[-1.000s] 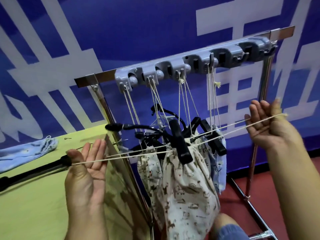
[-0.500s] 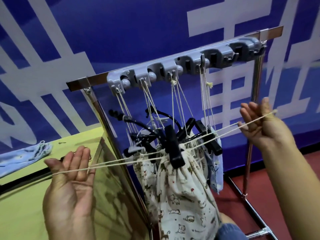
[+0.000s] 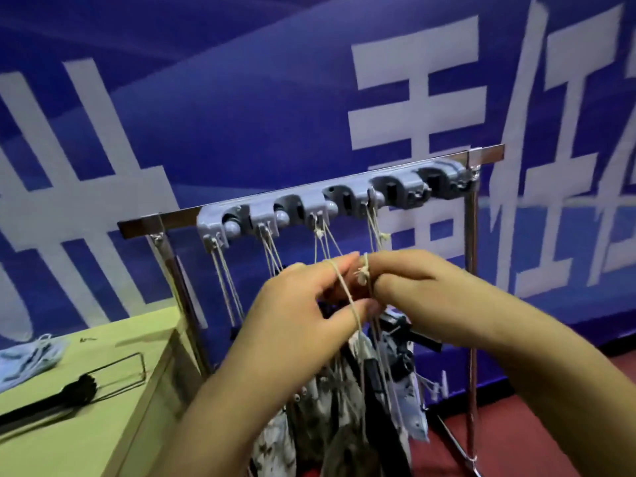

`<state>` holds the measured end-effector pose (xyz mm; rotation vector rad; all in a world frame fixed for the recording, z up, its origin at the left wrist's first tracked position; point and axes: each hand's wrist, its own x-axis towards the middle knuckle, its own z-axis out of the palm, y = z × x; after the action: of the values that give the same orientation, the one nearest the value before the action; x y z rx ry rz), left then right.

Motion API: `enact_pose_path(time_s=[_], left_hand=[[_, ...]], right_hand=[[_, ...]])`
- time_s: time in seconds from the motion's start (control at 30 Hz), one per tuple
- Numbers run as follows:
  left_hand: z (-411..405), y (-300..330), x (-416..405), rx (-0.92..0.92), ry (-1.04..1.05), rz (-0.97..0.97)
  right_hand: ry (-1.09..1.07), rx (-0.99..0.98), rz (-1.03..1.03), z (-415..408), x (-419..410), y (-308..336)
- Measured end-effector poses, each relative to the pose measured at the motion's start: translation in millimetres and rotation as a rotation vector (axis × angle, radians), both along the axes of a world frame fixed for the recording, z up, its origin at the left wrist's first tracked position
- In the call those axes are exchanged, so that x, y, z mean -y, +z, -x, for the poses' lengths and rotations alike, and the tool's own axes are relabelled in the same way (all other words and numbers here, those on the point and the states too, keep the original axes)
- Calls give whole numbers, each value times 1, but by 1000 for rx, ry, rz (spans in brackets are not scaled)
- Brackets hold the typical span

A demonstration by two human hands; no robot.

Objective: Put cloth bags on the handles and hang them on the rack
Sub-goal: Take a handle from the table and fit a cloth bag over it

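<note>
A metal rack (image 3: 144,223) carries a grey hook strip (image 3: 309,210). Several cloth bags hang from its hooks by cream drawstrings. My left hand (image 3: 309,311) and my right hand (image 3: 413,290) meet in front of the rack, just below the strip. Both pinch the cream drawstrings (image 3: 365,273) of a patterned cloth bag (image 3: 330,425) that hangs beneath them with a black handle (image 3: 373,383) in it. The string loops over my fingertips. My arms hide much of the hanging bags.
At the lower left a green table (image 3: 86,418) holds a light blue cloth bag (image 3: 27,356) and a black-gripped wire handle (image 3: 79,387). The rack's right post (image 3: 469,270) stands over red floor (image 3: 550,425). Behind is a blue banner wall.
My hands were spread wide, pulling the drawstrings taut to either side. They have come together at the middle and risen toward the hook strip. The camera view has dropped and moved closer.
</note>
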<state>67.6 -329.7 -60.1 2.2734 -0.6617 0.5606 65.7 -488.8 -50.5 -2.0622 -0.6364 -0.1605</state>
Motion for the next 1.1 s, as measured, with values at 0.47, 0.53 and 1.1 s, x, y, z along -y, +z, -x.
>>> enact_pose_path(time_s=[0.47, 0.53, 1.1], left_hand=[[-45, 20, 34, -347, -353, 116], [-51, 16, 45, -492, -566, 101], [-145, 15, 99, -753, -428, 488]], right_hand=[[272, -502, -674, -16, 48, 21], [382, -636, -571, -28, 53, 27], [-514, -36, -99, -128, 106, 34]])
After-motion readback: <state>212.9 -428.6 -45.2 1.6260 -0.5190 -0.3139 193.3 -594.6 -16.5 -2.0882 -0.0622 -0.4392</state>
